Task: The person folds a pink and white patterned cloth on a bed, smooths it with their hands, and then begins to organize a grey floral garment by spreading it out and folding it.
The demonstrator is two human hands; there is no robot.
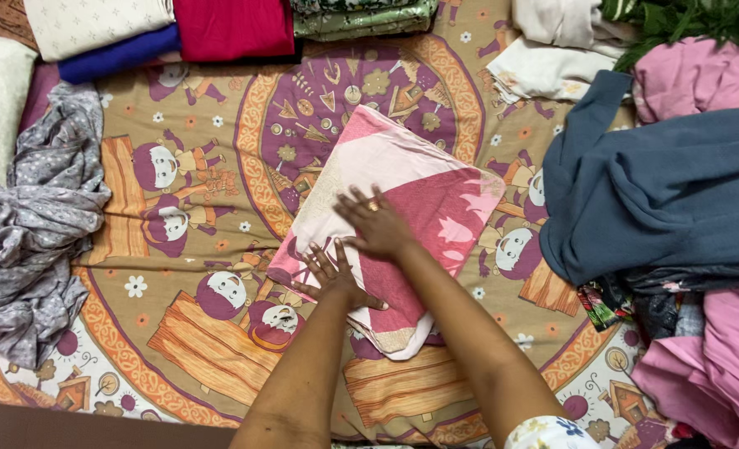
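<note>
I am pressing my flat, open left hand [334, 278] and right hand [378, 223] on the folded pink cloth [423, 195], gripping nothing; smoothing outward should be flattening creases.

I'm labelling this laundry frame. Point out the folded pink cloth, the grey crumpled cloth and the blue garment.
folded pink cloth [436, 195]: head view, upper right panel.
grey crumpled cloth [33, 241]: head view, middle of the heap.
blue garment [669, 191]: head view, broad middle fold.

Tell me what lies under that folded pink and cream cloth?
The folded pink and cream cloth lies on a patterned cartoon bedsheet. Both hands, left hand and right hand, press flat on top. Anything directly beneath is covered.
</note>
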